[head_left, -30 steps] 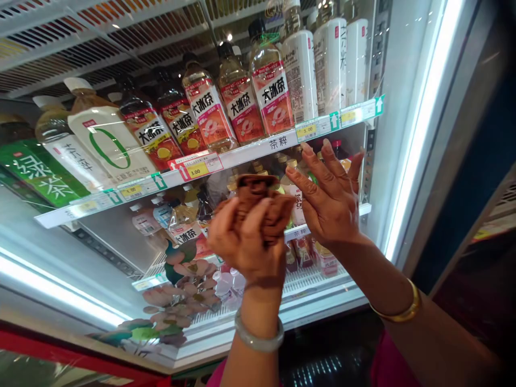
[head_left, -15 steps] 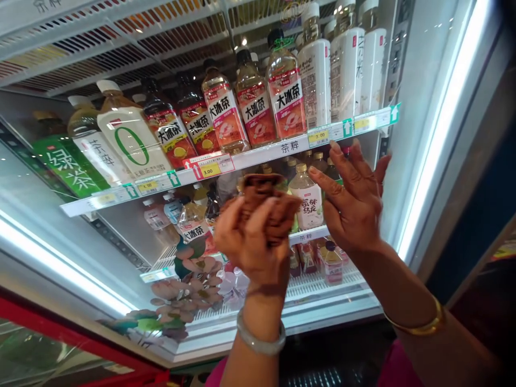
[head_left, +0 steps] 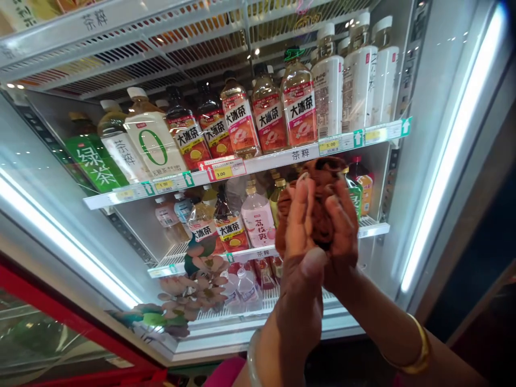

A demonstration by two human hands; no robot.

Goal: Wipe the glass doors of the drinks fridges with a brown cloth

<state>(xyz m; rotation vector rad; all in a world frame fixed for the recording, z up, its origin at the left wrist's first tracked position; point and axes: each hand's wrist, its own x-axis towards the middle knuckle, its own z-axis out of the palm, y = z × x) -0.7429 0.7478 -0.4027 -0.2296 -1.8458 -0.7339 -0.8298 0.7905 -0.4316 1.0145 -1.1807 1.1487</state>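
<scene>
A crumpled brown cloth (head_left: 322, 215) is bunched up between both hands in front of the glass of a drinks fridge. My left hand (head_left: 300, 242), with a pale bangle at its wrist, presses on the cloth from the left. On the other side my right hand (head_left: 342, 231), below which a gold bangle shows, has its fingers against the cloth. Behind them are shelves of bottles, among them a pink-labelled bottle (head_left: 258, 217) just left of the cloth. The palms and part of the cloth are hidden.
Several tea bottles stand on the upper shelf (head_left: 266, 161). Flower decals (head_left: 201, 290) are on the lower left of the glass. A red frame (head_left: 80, 317) runs along the lower left, and a bright light strip (head_left: 451, 150) lies right.
My right hand, spread near the shelf before, has come down and left onto the cloth. My left hand has moved right with the cloth. The view has shifted slightly.
</scene>
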